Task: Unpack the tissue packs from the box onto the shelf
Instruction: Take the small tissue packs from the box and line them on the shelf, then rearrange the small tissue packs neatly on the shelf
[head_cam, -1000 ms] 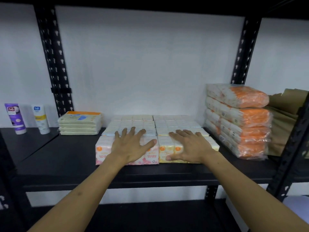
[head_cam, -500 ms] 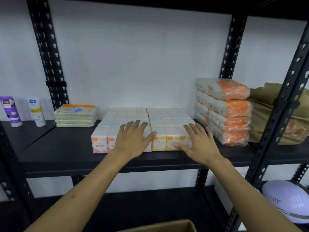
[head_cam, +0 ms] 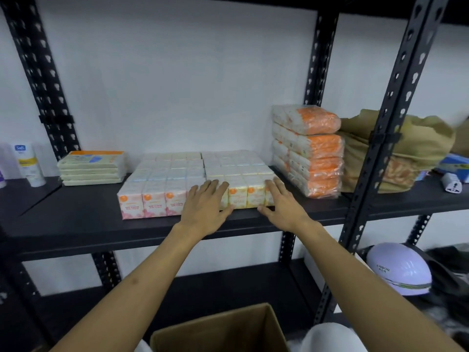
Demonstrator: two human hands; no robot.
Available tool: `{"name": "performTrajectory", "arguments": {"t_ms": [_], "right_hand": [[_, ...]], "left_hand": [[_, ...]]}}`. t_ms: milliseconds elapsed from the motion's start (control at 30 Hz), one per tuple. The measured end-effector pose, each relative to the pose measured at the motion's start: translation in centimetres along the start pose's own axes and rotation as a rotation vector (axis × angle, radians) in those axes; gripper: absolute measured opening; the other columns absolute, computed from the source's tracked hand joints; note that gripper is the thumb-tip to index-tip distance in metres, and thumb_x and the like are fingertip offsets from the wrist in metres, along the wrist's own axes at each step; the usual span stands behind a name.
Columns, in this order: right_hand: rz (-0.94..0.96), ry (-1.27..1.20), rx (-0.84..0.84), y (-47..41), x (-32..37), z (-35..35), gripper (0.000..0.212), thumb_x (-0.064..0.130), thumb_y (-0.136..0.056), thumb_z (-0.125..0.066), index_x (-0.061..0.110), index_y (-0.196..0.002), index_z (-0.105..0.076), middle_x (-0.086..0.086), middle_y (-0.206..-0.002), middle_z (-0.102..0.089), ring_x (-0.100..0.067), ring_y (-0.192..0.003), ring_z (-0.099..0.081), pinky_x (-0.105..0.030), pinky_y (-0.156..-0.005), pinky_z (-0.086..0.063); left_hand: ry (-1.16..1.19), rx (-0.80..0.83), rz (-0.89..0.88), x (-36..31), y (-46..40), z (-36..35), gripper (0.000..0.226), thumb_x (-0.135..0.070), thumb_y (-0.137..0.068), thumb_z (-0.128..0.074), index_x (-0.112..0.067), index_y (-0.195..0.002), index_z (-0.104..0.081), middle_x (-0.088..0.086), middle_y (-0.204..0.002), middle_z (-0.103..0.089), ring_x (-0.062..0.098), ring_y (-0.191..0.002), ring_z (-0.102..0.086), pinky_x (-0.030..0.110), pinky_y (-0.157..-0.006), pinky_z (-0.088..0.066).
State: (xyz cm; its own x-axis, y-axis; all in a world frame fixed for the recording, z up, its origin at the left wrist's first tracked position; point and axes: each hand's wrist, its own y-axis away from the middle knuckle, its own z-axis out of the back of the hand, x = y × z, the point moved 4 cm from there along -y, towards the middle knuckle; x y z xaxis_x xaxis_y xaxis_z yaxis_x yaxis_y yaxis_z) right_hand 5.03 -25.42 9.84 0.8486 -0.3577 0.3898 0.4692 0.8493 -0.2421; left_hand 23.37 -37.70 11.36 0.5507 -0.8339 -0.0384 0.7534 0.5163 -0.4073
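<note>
Black shelf, white wall behind: my left hand and right hand lie flat, fingers straight, grasping nothing, against the tissue packs on it. Packs look light, soft, slippery-wrapped; grip their sides. Box waits below.

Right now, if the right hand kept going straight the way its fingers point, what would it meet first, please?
The right hand already touches the yellow tissue packs; continuing up and slightly left, it would probably slide along their tops toward the white wall.
</note>
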Motion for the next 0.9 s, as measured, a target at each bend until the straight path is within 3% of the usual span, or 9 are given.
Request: {"name": "performTrajectory", "arguments": {"t_ms": [300, 500, 667, 767, 900], "right_hand": [[0.007, -0.055, -0.063, -0.2, -0.2, -0.5, 0.076, 0.034, -0.098, -0.061, 0.023, -0.159, -0.017, 0.000, -0.169, -0.001, -0.035, -0.148, -0.024, -0.049, -0.117, -0.032], [0.027, 0.000, -0.084, -1.1, -0.5, 1.8, 0.065, 0.055, -0.095, -0.056, 0.027, -0.150, -0.035, 0.002, -0.165, -0.019, -0.029, -0.143, -0.034, -0.055, -0.111, -0.038], [0.095, -0.026, -0.391, -1.4, -2.5, 7.5, 0.053, 0.045, -0.096, -0.057, 0.016, -0.139, -0.047, -0.008, -0.143, -0.048, -0.029, -0.128, -0.048, -0.045, -0.100, -0.047], [0.094, -0.036, -0.575, -1.7, -4.3, 10.3, 0.046, 0.030, -0.096, -0.061, 0.008, -0.134, -0.049, -0.010, -0.134, -0.051, -0.024, -0.120, -0.046, -0.040, -0.096, -0.045], [0.119, -0.026, -0.666, -2.3, -6.0, 11.5, 0.043, 0.027, -0.093, -0.061, 0.008, -0.130, -0.050, -0.008, -0.129, -0.051, -0.023, -0.115, -0.048, -0.040, -0.089, -0.048]], "left_hand": [[0.059, 0.059, 0.000, 0.8, -0.2, -0.8, 0.072, -0.058, -0.102, -0.041, -0.028, -0.161, -0.017, 0.003, -0.170, -0.014, 0.023, -0.157, -0.005, 0.047, -0.127, -0.003], [0.062, 0.075, 0.013, 0.4, -1.2, 0.6, 0.068, -0.064, -0.100, -0.039, -0.027, -0.156, -0.031, 0.002, -0.164, -0.030, 0.023, -0.152, -0.024, 0.046, -0.123, -0.020], [0.089, 0.064, 0.009, -1.1, -4.0, 2.3, 0.070, -0.068, -0.099, -0.036, -0.029, -0.156, -0.032, 0.002, -0.165, -0.029, 0.024, -0.152, -0.025, 0.046, -0.124, -0.019], [0.146, 0.055, -0.029, -3.1, -6.9, 3.3, 0.070, -0.066, -0.099, -0.038, -0.029, -0.157, -0.032, 0.003, -0.166, -0.029, 0.024, -0.151, -0.027, 0.044, -0.123, -0.022], [0.201, 0.030, -0.073, -6.3, -10.9, 4.2, 0.068, -0.064, -0.100, -0.041, -0.026, -0.156, -0.035, 0.001, -0.163, -0.036, 0.024, -0.146, -0.036, 0.042, -0.118, -0.031]]}}
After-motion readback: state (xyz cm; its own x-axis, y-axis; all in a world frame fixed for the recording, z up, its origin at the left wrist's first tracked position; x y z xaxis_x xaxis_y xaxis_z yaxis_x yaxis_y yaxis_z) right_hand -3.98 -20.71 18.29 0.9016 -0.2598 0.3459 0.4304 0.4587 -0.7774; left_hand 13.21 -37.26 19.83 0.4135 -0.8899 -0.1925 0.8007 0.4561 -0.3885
